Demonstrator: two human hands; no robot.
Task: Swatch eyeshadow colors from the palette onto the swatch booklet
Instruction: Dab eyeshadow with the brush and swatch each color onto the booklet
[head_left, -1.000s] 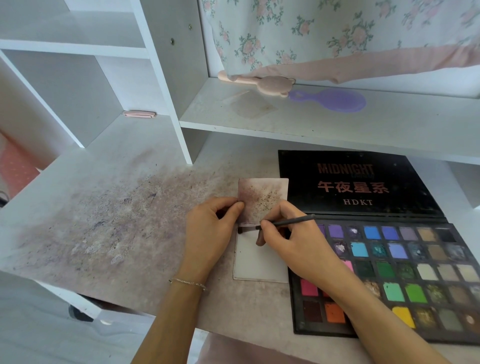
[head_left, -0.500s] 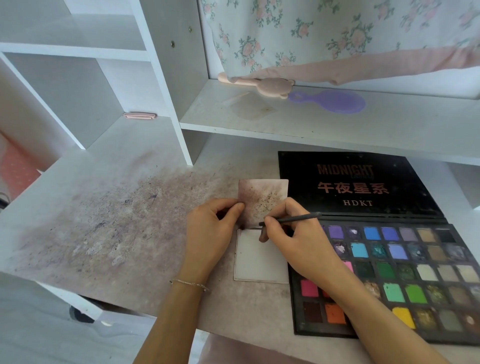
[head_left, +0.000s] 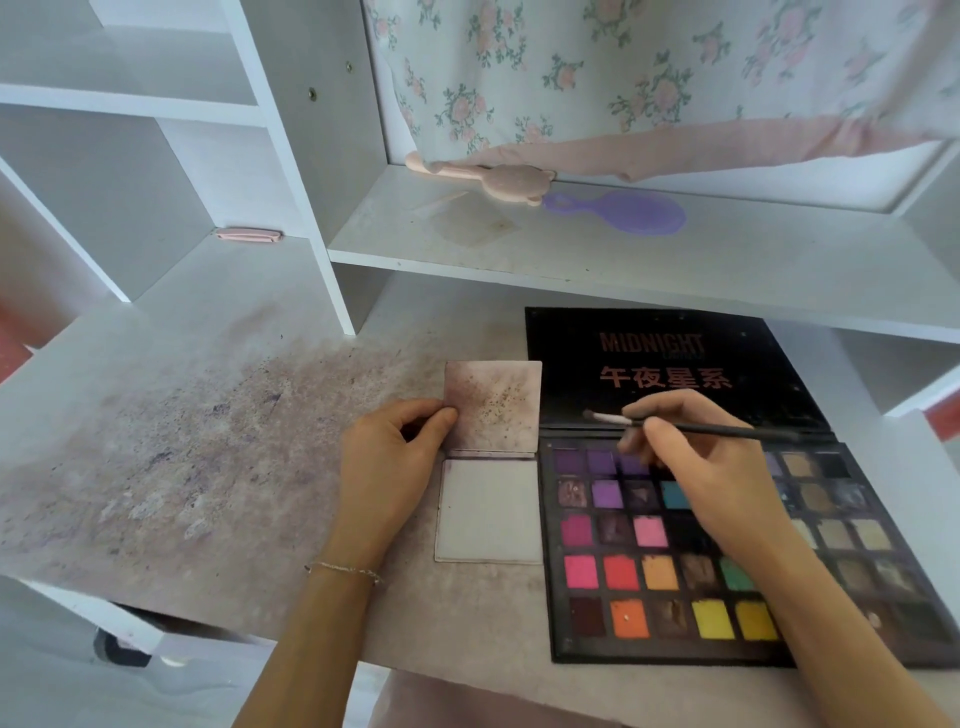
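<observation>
Reloading looked underway: right hand (head_left: 711, 467) pinched the brush (head_left: 696, 427) over the palette (head_left: 675, 551), seemingly needing a purple pan; left hand (head_left: 384, 467) pinched the booklet (head_left: 491, 462) open.

This looks like a bedroom vanity corner in a home: a white desk (head_left: 218, 415) with built-in cubby shelves (head_left: 156, 109), its top smudged with makeup powder. On the far shelf lie a pink bear-shaped brush (head_left: 498, 179) and a purple hairbrush (head_left: 631, 210), below a floral curtain (head_left: 649, 67). An open eyeshadow palette (head_left: 675, 561) lies at near right.
</observation>
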